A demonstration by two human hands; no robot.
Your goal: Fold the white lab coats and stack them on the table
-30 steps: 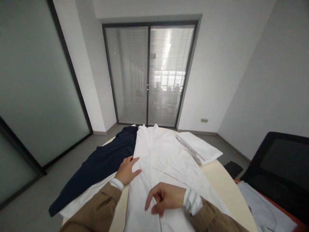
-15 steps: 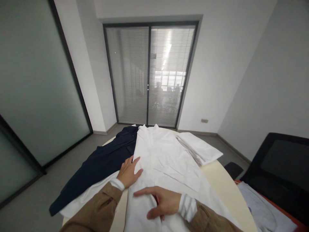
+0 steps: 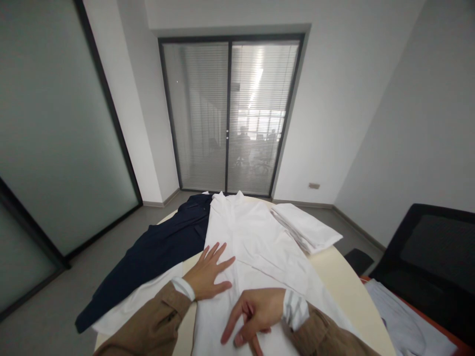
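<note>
A long white coat (image 3: pixel 256 242) with a small collar and a front placket lies spread along the table, collar at the far end. My left hand (image 3: pixel 210 274) rests open on its left side, fingers spread and palm down. Nearer to me, my right hand (image 3: pixel 256 316) is over the lower part of the coat. Its fingers point downward and apart, with nothing seen between them. Left of the coat lies a dark navy garment (image 3: pixel 159 242), with white cloth (image 3: pixel 141 299) along its near edge.
A folded white garment (image 3: pixel 308 227) sits on the right side of the cream table (image 3: pixel 345 277). A black mesh chair (image 3: pixel 426 247) stands at the right, near a light grey cloth (image 3: pixel 408 321). Glass doors with blinds (image 3: pixel 230 118) are beyond the table.
My left hand has slid right onto the coat, fingers now spread wider. My right hand has shifted slightly right, its index finger swinging from pointing left to pointing down.
</note>
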